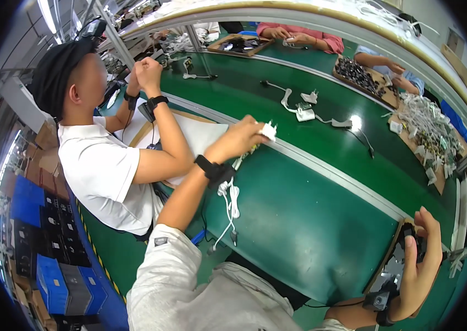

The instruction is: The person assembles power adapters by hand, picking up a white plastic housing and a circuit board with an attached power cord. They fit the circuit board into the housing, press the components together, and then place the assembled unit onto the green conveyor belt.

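Note:
My left hand [235,142] is closed over the green work mat, gripping a white plug adapter [269,131] whose prongs point up and away. Beneath that hand a small yellowish part shows in part, and a bundled white cable [233,201] lies by my wrist on the mat. At the far right my right hand [424,265] is raised beside a tray of black parts [389,273]. Its thumb and fingers are apart, with black pieces visible between and behind them; I see nothing plainly gripped.
White adapters with cables [305,113] lie on the green conveyor [233,83] beyond a metal rail [333,176]. A heap of white cables [429,129] and a tray of black parts [357,74] stand right. A co-worker [101,143] sits at left; others work across.

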A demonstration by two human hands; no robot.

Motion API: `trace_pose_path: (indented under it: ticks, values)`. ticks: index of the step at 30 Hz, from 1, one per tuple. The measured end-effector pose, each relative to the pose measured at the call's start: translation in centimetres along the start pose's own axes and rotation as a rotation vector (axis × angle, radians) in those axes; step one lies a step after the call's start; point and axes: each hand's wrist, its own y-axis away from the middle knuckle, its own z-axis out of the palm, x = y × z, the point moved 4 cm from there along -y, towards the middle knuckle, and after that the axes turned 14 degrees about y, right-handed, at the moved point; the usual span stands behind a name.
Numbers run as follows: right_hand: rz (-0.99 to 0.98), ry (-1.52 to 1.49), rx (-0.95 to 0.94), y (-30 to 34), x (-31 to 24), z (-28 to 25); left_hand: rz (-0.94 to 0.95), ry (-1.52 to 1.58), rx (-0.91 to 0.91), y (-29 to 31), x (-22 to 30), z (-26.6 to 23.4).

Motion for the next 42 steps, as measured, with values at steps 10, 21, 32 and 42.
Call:
trace_pose_path:
  ticks: [10,21,32,42]
  values:
    - [0.091,-0.011,0.033,0.7,1.7,0.2,-0.34,0.129,0.102,2.9,8.4,-4.1]
    - [-0.286,-0.736,-0.118,-0.8,-3.9,4.0,0.33,1.45,0.102,-2.4,25.5,-2.7]
    - [0.051,-0.615,0.013,-2.5,-4.1,6.4,0.357,0.517,0.34,-2.9,23.5,0.9]
    - [-0.202,-0.028,0.257,-3.4,-3.2,5.2,0.102,0.405,0.049,-1.9,20.3,1.4]
